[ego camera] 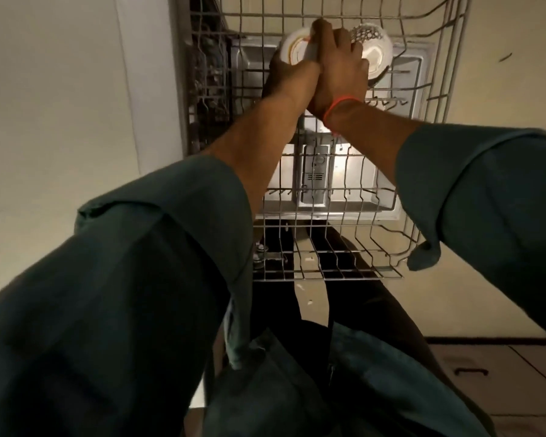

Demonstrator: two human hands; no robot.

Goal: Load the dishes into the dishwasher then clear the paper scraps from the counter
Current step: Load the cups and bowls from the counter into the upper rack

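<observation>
Two white bowls, one [292,48] and another [375,52], sit tilted in the wire dishwasher rack [328,241], top centre of frame.

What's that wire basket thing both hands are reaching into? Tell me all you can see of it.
The wire rack is a dishwasher rack of pale grey coated wire, a grid floor with rows of bent prongs and raised sides. It is pulled out over the open dishwasher door. At its far end stand two white dishes: a bowl with an orange ring and a patterned bowl. The left hand and right hand meet there on the ringed bowl.
</observation>
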